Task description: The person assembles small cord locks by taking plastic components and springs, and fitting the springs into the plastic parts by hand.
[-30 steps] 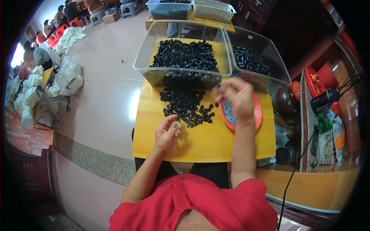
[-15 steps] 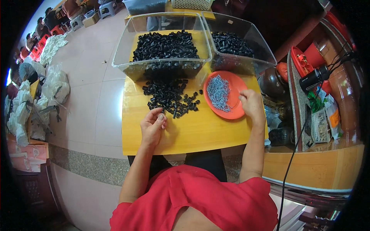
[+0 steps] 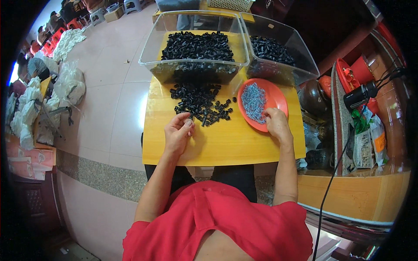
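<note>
My left hand (image 3: 177, 132) rests on the yellow table (image 3: 226, 143) with its fingertips pinched at the near edge of a loose pile of small black plastic parts (image 3: 199, 102); it seems to hold one black part. My right hand (image 3: 276, 124) lies at the near rim of an orange plate (image 3: 278, 98) that carries a heap of small grey metal pieces (image 3: 254, 101), its fingertips curled among them. Whether it holds any is hidden.
Two clear plastic bins stand at the table's far edge: the left bin (image 3: 150, 54) full of black parts, the right bin (image 3: 300, 52) partly filled. Red containers, a dark pot and a cable crowd a wooden bench (image 3: 361, 191) on the right. White bags (image 3: 69, 82) lie on the floor at left.
My right hand came down from above the plate to the plate's near rim. My left hand stayed at the pile's edge. The camera view shifted a little.
</note>
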A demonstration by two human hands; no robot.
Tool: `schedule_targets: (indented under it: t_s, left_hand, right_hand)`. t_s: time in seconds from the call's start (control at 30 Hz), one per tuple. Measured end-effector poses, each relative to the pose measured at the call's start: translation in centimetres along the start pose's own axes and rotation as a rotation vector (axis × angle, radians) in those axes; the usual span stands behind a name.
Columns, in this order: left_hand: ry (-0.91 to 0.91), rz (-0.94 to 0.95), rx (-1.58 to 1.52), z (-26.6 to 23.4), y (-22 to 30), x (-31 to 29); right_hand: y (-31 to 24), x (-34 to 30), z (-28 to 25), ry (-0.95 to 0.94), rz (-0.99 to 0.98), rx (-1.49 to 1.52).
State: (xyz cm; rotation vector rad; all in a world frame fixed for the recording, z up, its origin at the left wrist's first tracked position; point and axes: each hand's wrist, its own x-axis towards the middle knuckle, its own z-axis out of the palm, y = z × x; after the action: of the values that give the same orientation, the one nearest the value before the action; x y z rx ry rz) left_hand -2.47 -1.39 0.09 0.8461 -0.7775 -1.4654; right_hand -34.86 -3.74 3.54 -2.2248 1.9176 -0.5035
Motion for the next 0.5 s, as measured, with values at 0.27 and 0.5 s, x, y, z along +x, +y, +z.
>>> schedule_targets:
  t_s: [0.27,0.5]
  left_hand:
    - [0.001,0.009,-0.010,-0.1,-0.1,0.3]
    - [0.123,0.094,-0.001,0.4,0.2,-1.2]
  right_hand:
    - [-3.5,-1.3,-2.3,0.292,0.034,0.220]
    - [-10.1,-5.0,3.1,0.286,-0.091,0.628]
